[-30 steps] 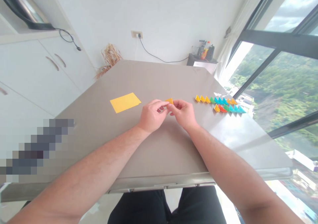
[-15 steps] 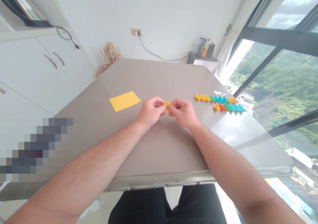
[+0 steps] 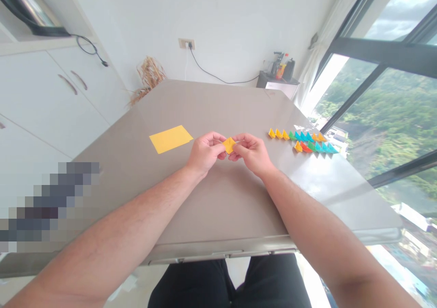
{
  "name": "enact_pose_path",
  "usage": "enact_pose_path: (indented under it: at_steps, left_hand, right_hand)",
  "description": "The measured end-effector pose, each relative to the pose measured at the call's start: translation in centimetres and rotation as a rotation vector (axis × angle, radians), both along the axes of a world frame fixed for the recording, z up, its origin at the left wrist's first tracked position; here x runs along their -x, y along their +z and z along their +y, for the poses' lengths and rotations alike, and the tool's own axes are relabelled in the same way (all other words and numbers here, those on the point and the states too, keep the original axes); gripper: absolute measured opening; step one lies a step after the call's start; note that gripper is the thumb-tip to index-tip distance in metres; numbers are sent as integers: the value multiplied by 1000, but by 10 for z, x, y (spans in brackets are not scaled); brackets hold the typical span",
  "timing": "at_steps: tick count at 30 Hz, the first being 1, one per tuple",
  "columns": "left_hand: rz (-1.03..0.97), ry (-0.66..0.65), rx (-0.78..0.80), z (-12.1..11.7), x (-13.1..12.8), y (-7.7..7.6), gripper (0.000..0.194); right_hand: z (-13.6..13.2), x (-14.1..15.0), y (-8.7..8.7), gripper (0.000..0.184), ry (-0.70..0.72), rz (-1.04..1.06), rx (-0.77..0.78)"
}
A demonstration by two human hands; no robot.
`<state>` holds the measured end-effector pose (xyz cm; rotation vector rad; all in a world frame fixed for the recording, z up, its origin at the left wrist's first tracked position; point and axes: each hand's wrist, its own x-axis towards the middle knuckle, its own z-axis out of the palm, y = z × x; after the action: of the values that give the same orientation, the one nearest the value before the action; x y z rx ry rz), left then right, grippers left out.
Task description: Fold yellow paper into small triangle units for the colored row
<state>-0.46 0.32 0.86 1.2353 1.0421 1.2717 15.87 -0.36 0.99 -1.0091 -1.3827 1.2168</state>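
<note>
Between my two hands is a small folded piece of yellow paper (image 3: 229, 145), its diamond-shaped face turned up towards me. My left hand (image 3: 207, 152) pinches its left side with thumb and fingers. On the opposite side my right hand (image 3: 251, 153) grips it the same way. Both hands are just above the middle of the table. To the left lie flat sheets of yellow paper (image 3: 170, 139), slightly out of line with each other. Several small folded paper boats (image 3: 300, 136) in yellow, green, blue, orange and red stand in two rows at the right.
The grey table (image 3: 218, 103) ends at a front edge close to my legs. A large window (image 3: 392, 98) borders its right side. Behind it stands a small cabinet (image 3: 278, 87) with bottles on top. Dried stalks (image 3: 150, 78) are at the back left, near white cupboards (image 3: 51, 94).
The folded yellow paper has been turned or opened, so a fuller diamond face now shows. My hands have shifted only slightly and keep hold of it.
</note>
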Motion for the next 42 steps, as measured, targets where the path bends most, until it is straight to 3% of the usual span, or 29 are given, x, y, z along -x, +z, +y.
enact_pose_path:
  at_steps: [6,17,23,31,35,39,42]
  left_hand:
    - [-9,7,-36,-2,-4,-1,13]
    - [-139,-52,46,-3,-1,6,16]
    - [-179,16,56,-2,-2,5,13]
    - [-179,-34,99,-1,2,3,8]
    - [-76,-22,18,-2,2,4,16]
    - [31,63,-138,-2,1,0,21]
    - [124,112,-234,-1,2,-4,23]
  right_hand:
    - [-2,4,-2,17,-18,-98,-55]
    - [-1,3,2,23,-38,44,-11]
    - [-2,6,1,14,-17,113,-38]
    - [-1,1,-1,11,23,87,-60]
    - [-3,1,0,6,23,40,-102]
    - [-4,2,2,26,-21,25,-59]
    - [-2,2,1,27,-67,11,-46]
